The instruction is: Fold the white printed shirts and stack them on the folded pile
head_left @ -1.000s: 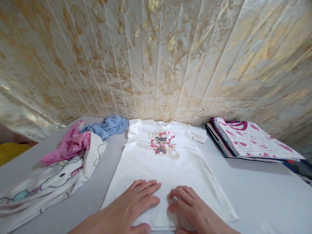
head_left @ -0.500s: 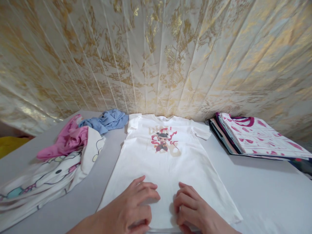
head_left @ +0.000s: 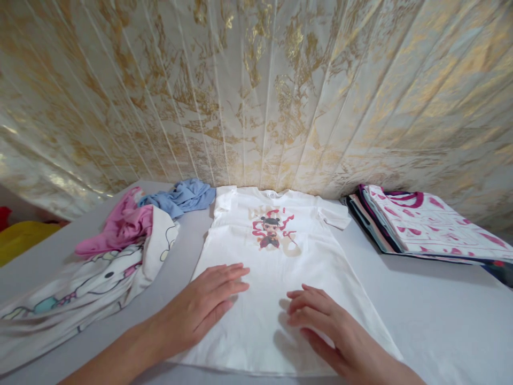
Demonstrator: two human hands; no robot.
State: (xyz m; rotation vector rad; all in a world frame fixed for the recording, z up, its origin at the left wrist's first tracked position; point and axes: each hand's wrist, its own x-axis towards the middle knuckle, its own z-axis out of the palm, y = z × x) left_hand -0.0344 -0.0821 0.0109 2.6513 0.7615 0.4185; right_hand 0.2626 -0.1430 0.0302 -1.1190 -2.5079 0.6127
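Note:
A white short-sleeved T-shirt (head_left: 256, 331) lies spread flat in front of me, its neckline at the far end. On its chest is a printed cartoon figure (head_left: 270, 233) with red ribbons. My left hand (head_left: 208, 299) is over the shirt's lower left part, palm down with fingers stretched out; whether it presses on the cloth I cannot tell. Over the lower right part is my right hand (head_left: 324, 321), fingers apart and slightly bent, casting a shadow on the fabric. Neither hand holds anything.
A stack of folded clothes (head_left: 444, 224) stands on the right, a white-and-pink patterned top uppermost. To the left lie a crumpled blue garment (head_left: 180, 197), a pink one (head_left: 124, 227) and a white cartoon-print cloth (head_left: 96, 289). A gold-patterned curtain (head_left: 256, 96) hangs behind the table (head_left: 449, 315).
Both hands have moved farther up the shirt. The left hand's bent fingers have straightened and flattened; the right hand's fingers have opened. The shirt's bottom hem now shows between them.

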